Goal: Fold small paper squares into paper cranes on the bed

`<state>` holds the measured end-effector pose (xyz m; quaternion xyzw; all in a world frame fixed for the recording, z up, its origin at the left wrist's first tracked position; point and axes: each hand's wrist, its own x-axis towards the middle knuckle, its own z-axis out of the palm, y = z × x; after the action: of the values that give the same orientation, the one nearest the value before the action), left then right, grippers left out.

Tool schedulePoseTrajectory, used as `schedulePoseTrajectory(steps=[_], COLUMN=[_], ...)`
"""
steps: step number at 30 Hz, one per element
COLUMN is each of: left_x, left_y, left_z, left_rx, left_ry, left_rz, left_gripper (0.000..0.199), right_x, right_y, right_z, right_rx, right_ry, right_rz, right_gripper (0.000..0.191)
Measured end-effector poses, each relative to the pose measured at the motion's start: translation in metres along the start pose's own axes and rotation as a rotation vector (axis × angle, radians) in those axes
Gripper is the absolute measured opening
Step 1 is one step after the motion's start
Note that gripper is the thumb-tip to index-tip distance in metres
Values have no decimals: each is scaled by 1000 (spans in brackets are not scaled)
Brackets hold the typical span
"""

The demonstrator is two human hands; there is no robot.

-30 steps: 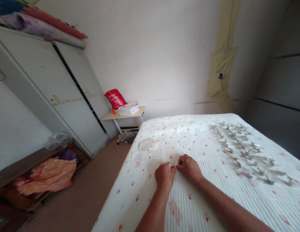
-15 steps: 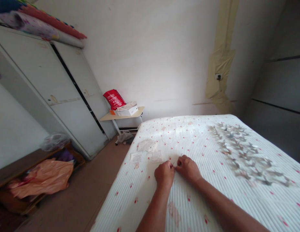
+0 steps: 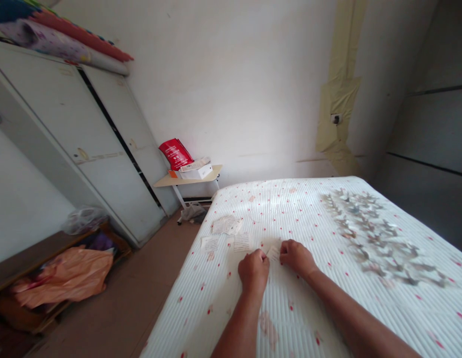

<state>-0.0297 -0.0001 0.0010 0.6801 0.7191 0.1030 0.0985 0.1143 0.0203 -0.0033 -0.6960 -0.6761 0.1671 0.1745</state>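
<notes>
A small piece of printed paper [image 3: 273, 253] is stretched between my two hands, low over the bed's quilted cover. My left hand [image 3: 254, 268] is closed, pinching the paper's left edge. My right hand [image 3: 296, 258] has its fingers curled at the right edge, also closed on it. Just beyond my left hand lie a square printed paper [image 3: 242, 242], another slip of printed paper [image 3: 209, 243] and a loose pile of printed papers [image 3: 226, 225]. Several small folded paper shapes [image 3: 376, 228], blurred in detail, spread in rows over the right side of the bed.
The bed [image 3: 201, 318] has a white ribbed cover with red spots. A small table [image 3: 166, 181] bearing a red bag [image 3: 175, 154] and white box [image 3: 201, 172] stands past its far left corner. At left are a cabinet [image 3: 100, 134] and orange plastic bag [image 3: 74, 273].
My right hand has moved slightly right, away from the left. Printed paper now shows between the hands, where little was visible before. My left hand has stayed almost still.
</notes>
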Motion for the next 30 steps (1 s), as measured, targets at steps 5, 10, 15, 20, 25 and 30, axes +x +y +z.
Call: schedulePoseTrajectory(steps=[5,10,15,20,25,30], left_x=[1,2,2,1,2,2], left_y=[0,0,-2,-2,-2,-2], left_z=[1,3,5,4,5,6], left_rx=[8,0,-16,-13,-4,0], left_ry=[2,0,23,16,12,24], left_rz=[-4,-5,1,-6,-1,6], left_gripper=[22,22,22,22,22,22], right_x=[2,3,1,0,1,-3], right_y=[6,10,14,21,30,23], right_z=[-3,-5,-10,-18,-25,-14], right_rx=[-15,-26,-31,-28,48,333], right_ry=[5,9,9,13,65,168], right_rz=[21,35,52,83,10,-323], right_gripper=[13,15,15,15,16,14])
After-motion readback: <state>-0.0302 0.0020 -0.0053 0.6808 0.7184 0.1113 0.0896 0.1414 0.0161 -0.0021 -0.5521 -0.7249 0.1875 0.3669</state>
